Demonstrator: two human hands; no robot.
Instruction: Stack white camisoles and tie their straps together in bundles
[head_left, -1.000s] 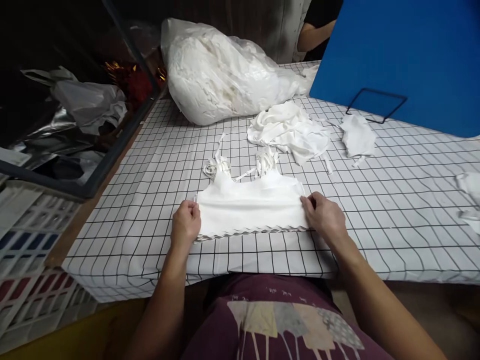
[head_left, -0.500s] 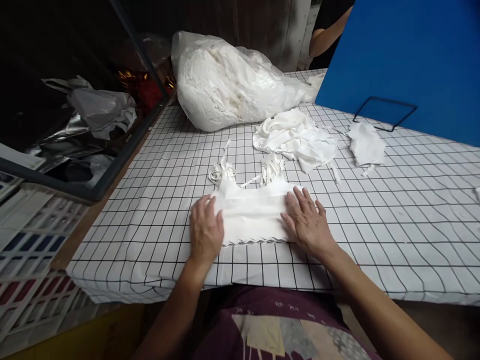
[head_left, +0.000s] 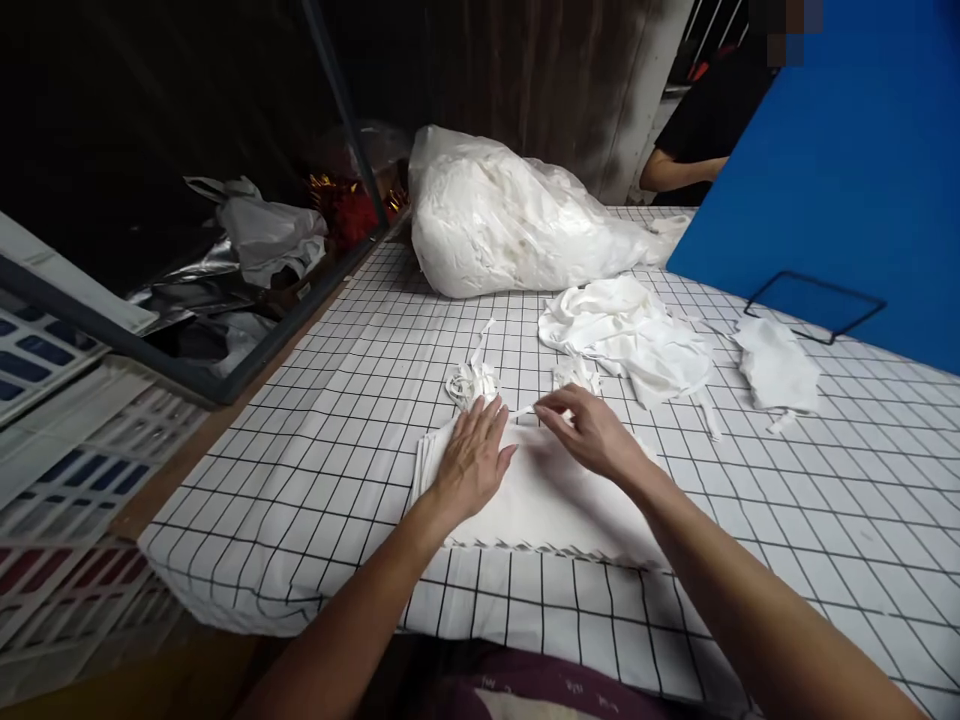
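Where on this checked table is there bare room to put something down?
Bare cloth lies left of the folded white stack, toward the table edge, and right of it, below the small white piece. It is crowded beyond both hands: strap bundles, crumpled garment, big plastic bag.

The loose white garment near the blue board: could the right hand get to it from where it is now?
Probably yes. The right hand rests on the stack of white garments, and the loose white garment lies flat on the checked tablecloth off to its right. Only bare cloth lies between them.
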